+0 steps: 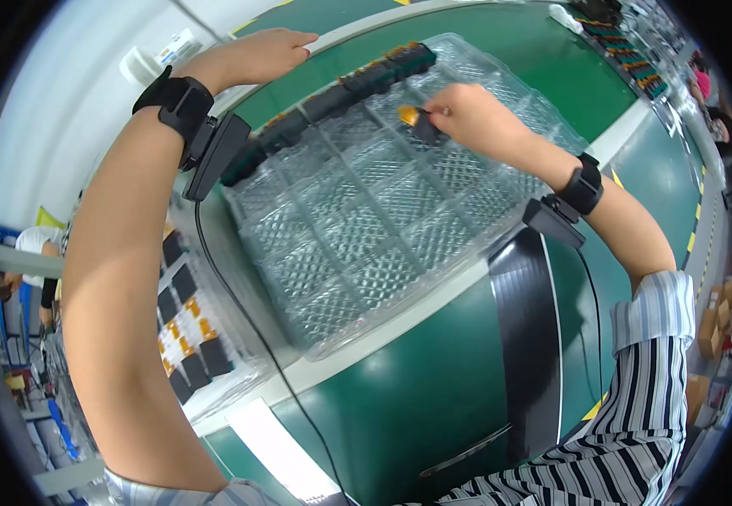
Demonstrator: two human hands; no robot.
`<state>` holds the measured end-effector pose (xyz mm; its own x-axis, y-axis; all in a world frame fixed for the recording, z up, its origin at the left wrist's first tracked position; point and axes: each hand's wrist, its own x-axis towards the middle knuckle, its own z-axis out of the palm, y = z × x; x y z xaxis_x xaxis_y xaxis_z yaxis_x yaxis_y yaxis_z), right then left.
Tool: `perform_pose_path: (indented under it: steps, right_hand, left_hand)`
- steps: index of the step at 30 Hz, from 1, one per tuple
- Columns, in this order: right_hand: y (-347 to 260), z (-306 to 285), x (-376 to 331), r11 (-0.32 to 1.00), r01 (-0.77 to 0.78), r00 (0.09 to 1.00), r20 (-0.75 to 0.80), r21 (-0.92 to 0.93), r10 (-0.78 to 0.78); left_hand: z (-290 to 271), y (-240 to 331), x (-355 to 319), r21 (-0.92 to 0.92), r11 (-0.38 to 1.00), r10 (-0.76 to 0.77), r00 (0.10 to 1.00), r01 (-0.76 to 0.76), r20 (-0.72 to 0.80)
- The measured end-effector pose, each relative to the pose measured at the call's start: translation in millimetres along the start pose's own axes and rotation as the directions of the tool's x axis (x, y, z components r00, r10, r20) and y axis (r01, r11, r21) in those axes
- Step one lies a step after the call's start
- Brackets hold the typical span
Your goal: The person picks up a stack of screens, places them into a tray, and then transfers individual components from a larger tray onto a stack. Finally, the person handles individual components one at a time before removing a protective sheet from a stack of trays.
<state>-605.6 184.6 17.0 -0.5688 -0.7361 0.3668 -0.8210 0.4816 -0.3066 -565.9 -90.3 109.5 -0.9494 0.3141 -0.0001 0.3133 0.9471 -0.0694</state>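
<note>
My right hand [476,122] pinches a small flat black part with an orange ribbon tail [423,128] over the clear plastic compartment tray [357,228]. Along the tray's far edge runs a row of similar black parts [324,103], their orange ends showing. Beyond the left end of that row hovers my left hand [256,57], with its fingers reaching to the right, slightly apart, and nothing seen in them. Most of the tray's nearer pockets show only their ribbed clear floor. Each wrist wears a black strap with a small boxy device.
More black parts with orange tails [189,316] lie at the left in clear packaging. A white sheet [277,447] rests at the near edge. Thin cables hang from both wrist devices. Rows of parts [627,59] sit at the far right. Other people are at both sides.
</note>
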Motion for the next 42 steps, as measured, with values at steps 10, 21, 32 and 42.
perform_pose_path:
  steps: [10,21,32,42]
  right_hand:
    - [-8,-1,16,0.970,-0.182,0.942,0.255,-0.159,0.218]
    - [-15,-5,23,0.953,-0.274,0.931,0.213,-0.132,0.297]
    - [-19,-4,22,0.960,-0.228,0.937,0.232,-0.164,0.262]
    - [-20,-6,21,0.960,-0.276,0.926,0.253,-0.054,0.281]
  left_hand:
    - [34,9,-55,0.003,0.999,0.048,0.982,-0.049,0.180]
    - [31,24,-35,-0.076,0.985,-0.131,0.951,0.158,0.280]
    - [28,20,-43,-0.065,0.996,-0.044,0.970,0.061,0.239]
    - [47,36,-1,0.047,0.998,0.040,0.999,-0.041,0.026]
